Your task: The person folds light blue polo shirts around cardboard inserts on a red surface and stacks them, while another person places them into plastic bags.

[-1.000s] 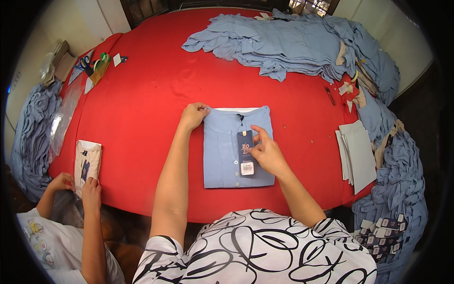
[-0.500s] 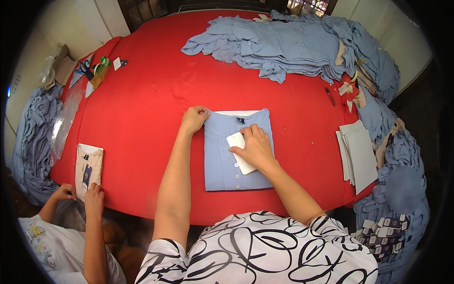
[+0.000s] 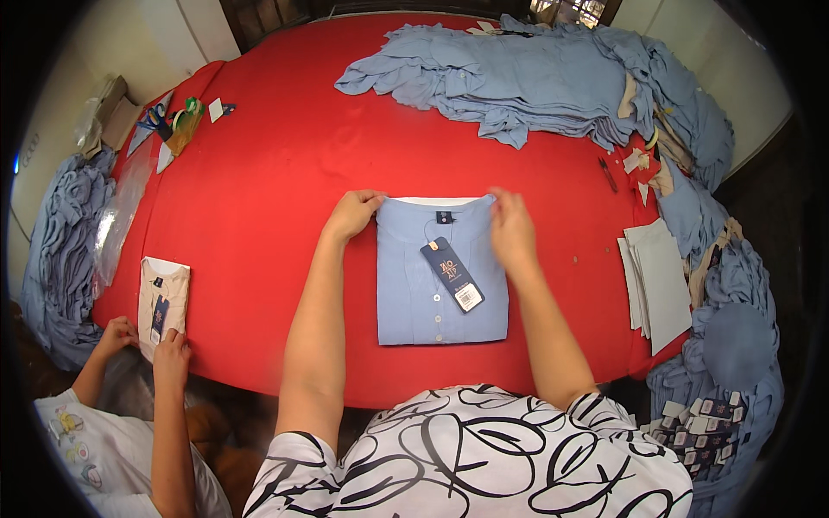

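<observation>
While both hands sit at the top corners of the folded blue shirt [image 3: 440, 281] at the near middle of the red table [image 3: 259, 198], left hand [image 3: 351, 214] curled onto the collar corner, right hand [image 3: 511, 229] pinching the shoulder edge, the dark hang tag [image 3: 452, 274] lies loose and slanted. An uneven tug could skew the fold or flip the tag.

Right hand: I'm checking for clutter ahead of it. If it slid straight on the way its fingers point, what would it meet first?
The right hand points away across the red tablecloth. Bare cloth comes first, then probably the heap of light blue shirts at the far side; depth is unclear.
</observation>
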`<state>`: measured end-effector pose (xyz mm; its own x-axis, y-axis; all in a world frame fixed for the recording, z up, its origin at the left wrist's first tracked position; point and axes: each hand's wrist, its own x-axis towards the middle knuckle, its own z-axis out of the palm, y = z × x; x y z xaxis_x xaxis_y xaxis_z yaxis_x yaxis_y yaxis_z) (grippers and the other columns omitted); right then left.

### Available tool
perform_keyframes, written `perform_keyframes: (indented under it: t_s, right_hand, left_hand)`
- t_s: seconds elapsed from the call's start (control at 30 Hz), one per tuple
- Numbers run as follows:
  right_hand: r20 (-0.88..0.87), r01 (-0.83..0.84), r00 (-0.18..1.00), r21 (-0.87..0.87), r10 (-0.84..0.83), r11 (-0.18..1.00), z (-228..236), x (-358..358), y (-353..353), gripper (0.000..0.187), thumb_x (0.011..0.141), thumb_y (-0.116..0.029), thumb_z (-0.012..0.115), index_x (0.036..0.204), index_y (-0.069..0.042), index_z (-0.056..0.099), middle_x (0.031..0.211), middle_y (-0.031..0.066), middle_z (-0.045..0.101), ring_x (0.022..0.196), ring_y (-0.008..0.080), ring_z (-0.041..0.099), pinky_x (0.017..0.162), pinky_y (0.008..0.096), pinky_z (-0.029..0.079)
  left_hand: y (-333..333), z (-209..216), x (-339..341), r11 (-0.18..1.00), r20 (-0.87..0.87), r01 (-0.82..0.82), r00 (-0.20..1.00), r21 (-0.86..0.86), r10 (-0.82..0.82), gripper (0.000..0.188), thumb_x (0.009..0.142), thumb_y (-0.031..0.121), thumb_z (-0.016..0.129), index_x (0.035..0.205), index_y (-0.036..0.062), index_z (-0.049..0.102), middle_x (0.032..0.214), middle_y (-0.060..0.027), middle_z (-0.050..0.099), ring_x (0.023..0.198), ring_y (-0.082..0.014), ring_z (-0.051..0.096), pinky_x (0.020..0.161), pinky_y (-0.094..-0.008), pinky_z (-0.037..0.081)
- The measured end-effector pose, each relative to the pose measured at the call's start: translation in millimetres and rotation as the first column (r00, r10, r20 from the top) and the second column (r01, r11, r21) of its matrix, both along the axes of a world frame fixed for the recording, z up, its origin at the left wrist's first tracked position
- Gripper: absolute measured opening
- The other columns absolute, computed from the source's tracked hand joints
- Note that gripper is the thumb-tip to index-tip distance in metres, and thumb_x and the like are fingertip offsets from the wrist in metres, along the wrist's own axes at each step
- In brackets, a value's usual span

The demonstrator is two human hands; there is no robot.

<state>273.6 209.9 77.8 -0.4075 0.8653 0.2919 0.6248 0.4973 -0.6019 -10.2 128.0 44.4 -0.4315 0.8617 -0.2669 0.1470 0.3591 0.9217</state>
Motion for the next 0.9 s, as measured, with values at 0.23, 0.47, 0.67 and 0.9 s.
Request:
perform_keyframes:
  t_s: [0.23, 0.47, 0.67, 0.9]
  right_hand:
    - [-0.207, -0.368, 0.927, -0.652, 0.312, 0.663, -26.7, -18.7, 91.3, 0.033, 0.086, -0.001, 0.065, 0.118, 0.002, 0.064, 0.105, 0.0129, 0.066, 0.092, 0.0195, 0.065, 0.073, 0.0327, 0.055]
    - [-0.082, -0.395, 0.916, -0.373, 0.394, 0.840, -32.8, -213.4, 99.5, 0.028, 0.081, -0.005, 0.071, 0.109, -0.002, 0.069, 0.103, 0.0151, 0.070, 0.094, 0.0249, 0.067, 0.083, 0.0362, 0.053]
    - [-0.273, -0.498, 0.860, -0.255, 0.432, 0.829, -0.8, -443.3, 76.4, 0.042, 0.079, -0.017, 0.075, 0.116, -0.001, 0.063, 0.112, 0.0237, 0.066, 0.107, 0.0368, 0.064, 0.090, 0.0437, 0.052]
    - [-0.497, -0.719, 0.689, -0.381, 0.527, 0.581, -1.7, -466.2, 85.3, 0.049, 0.088, -0.022, 0.069, 0.131, -0.003, 0.055, 0.135, 0.0252, 0.052, 0.127, 0.0390, 0.050, 0.104, 0.0441, 0.044]
  left_hand:
    - [6.2, 5.8, -4.5, 0.997, -0.315, -0.057, 0.948, -0.056, 0.037, 0.024, 0.080, 0.013, 0.073, 0.103, 0.0063, 0.075, 0.088, -0.0111, 0.073, 0.084, -0.0221, 0.069, 0.079, -0.0340, 0.054]
    - [9.9, 34.1, -157.3, 0.961, -0.823, -0.259, 0.563, -0.095, 0.070, 0.021, 0.079, 0.013, 0.065, 0.097, 0.0165, 0.077, 0.095, -0.0138, 0.073, 0.094, -0.0325, 0.069, 0.083, -0.0442, 0.055]
    - [19.2, 113.2, -340.5, 0.860, -0.995, -0.511, 0.094, -0.013, 0.041, 0.019, 0.088, 0.009, 0.052, 0.092, 0.0035, 0.071, 0.093, -0.0236, 0.070, 0.091, -0.0413, 0.070, 0.078, -0.0514, 0.056]
    - [7.7, 52.5, -448.3, 0.804, -0.998, -0.593, 0.070, -0.047, -0.007, 0.020, 0.089, 0.007, 0.052, 0.094, 0.0018, 0.070, 0.097, -0.0251, 0.069, 0.092, -0.0412, 0.069, 0.079, -0.0499, 0.056]
